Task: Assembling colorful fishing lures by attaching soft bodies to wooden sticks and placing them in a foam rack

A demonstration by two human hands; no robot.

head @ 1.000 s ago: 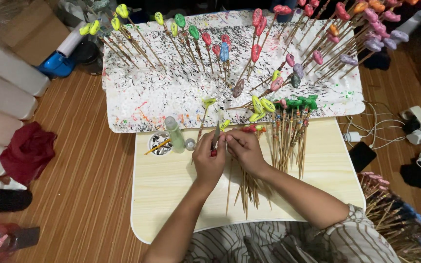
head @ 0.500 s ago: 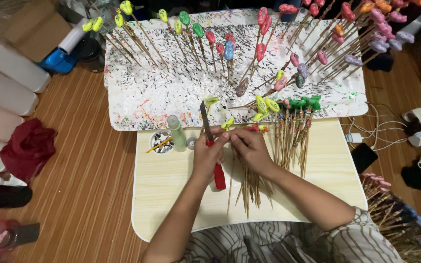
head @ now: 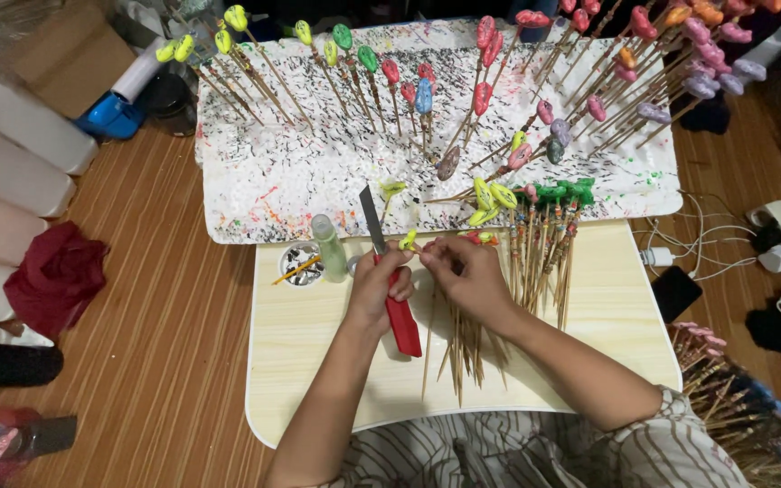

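Leftmost, a dark red cloth (head: 54, 276) is seen on the wooden floor, well apart from the work. Next, at the rear left of the pale counter (head: 318, 361), a small dish (head: 299, 264) with a brush and a slim green bottle (head: 328, 246) are stood just beside the hands, presumably so that they stay within reach. A red-handled knife (head: 398, 303) is clasped in the left hand (head: 380, 287); its grip is closed around the handle, and the blade is angled up and away from the body. A thin wooden stick (head: 416, 248), tipped with a small yellow piece, is pinched narrowly in the fingers of the right hand (head: 467, 276). The stick lies between the two hands, its tip just beside the blade, a placement that appears to keep both under close view. Loose bare sticks (head: 467, 348) are fanned on the counter below the right hand. Behind, a paint-spattered foam board (head: 282, 181) is used as a stand: finished sticks with coloured tips (head: 485, 95) are pushed into it upright or tilted, evidently to hold them apart from one another.
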